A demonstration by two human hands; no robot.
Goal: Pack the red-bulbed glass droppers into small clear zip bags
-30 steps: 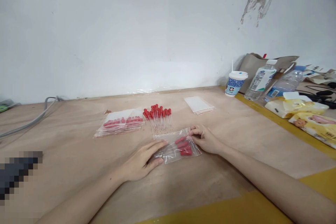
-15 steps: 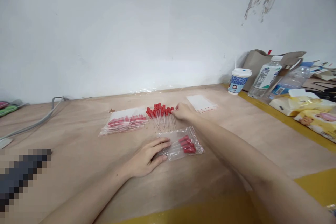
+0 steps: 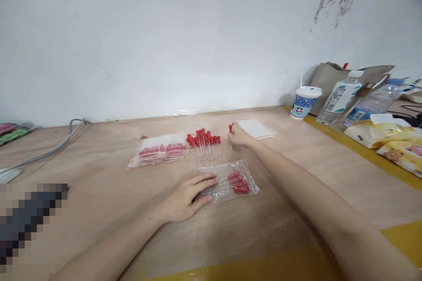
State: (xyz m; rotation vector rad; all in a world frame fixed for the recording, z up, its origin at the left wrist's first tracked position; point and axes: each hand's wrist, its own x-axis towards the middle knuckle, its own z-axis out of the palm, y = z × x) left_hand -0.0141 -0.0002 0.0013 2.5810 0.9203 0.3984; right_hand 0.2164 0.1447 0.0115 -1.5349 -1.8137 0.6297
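Note:
My left hand lies flat with fingers apart on the left end of a clear zip bag. Inside this bag several red-bulbed droppers lie side by side, bulbs to the right. Between the fingertips of my right hand is a single dropper, held upright with its red bulb on top. Just left of that hand, loose droppers are spread in a fan, bulbs toward the wall. Behind my right hand sits a stack of flat, whitish bags.
Filled bags with red bulbs are piled left of the loose droppers. A paper cup, a water bottle, a beige bag and yellow tissue packs stand or lie at the right. A grey cable runs along the left.
My right hand has moved right, away from the loose droppers, with one dropper in its fingers. My left hand stays on the zip bag. The view has shifted slightly.

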